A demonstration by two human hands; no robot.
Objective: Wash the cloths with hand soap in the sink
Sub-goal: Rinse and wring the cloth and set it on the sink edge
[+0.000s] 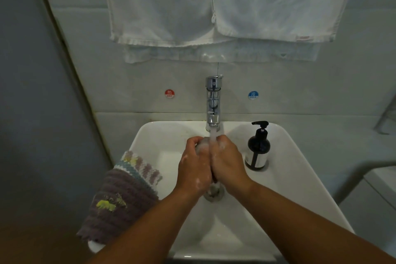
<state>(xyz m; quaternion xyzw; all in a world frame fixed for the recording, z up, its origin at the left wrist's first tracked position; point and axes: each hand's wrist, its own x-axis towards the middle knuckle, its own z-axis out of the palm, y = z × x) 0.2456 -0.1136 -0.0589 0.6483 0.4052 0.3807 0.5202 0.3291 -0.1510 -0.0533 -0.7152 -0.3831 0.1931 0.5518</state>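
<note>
Over the white sink point(285, 178), my left hand point(194, 167) and my right hand point(229, 164) are pressed together under the stream from the chrome tap point(212, 103). Both grip a small wet cloth point(203, 144), mostly hidden between the fingers, with soap foam on the knuckles. A dark soap pump bottle point(258, 148) stands on the sink's right rim. Two more cloths lie over the left rim: a brownish ribbed one point(115, 203) and a striped one point(139, 166) under its far edge.
White towels point(214, 6) hang on the wall above the tap. Red hot point(169, 93) and blue cold point(253, 94) stickers flank the tap. The drain point(214, 193) shows below my wrists. A grey wall edge runs along the left.
</note>
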